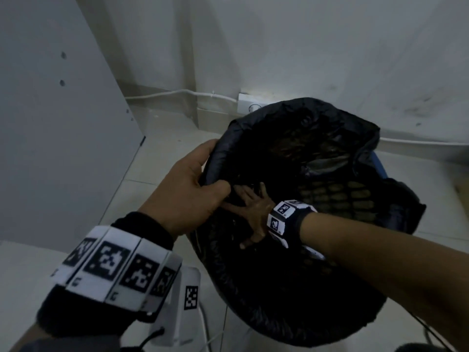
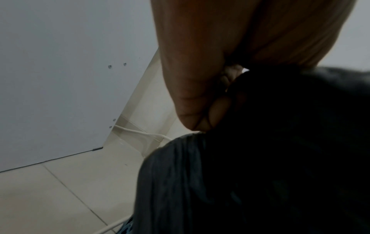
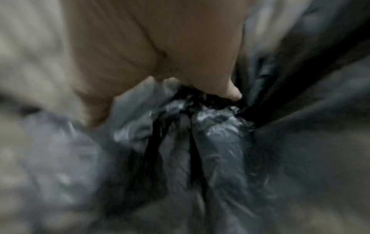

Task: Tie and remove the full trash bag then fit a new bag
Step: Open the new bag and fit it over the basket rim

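1 black plastic trash bag (image 1: 291, 288) lining 1 mesh bin (image 1: 337, 196) | left hand (image 1: 187, 189) gripping bag rim | right hand (image 1: 253, 212) reaching inside, grip unclear | white cable (image 1: 177, 94) lying along wall

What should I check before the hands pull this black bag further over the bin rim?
1. Left hand grips the black bag at its edge: ok.
2. Right hand spread inside, pressing the bag: ok.
3. Bag over the far rim: ok.
4. Bag over the right rim, blue bin still exposed: not ok.
5. Bag free of tears: cannot tell.
6. White cable clear of the bin: ok.
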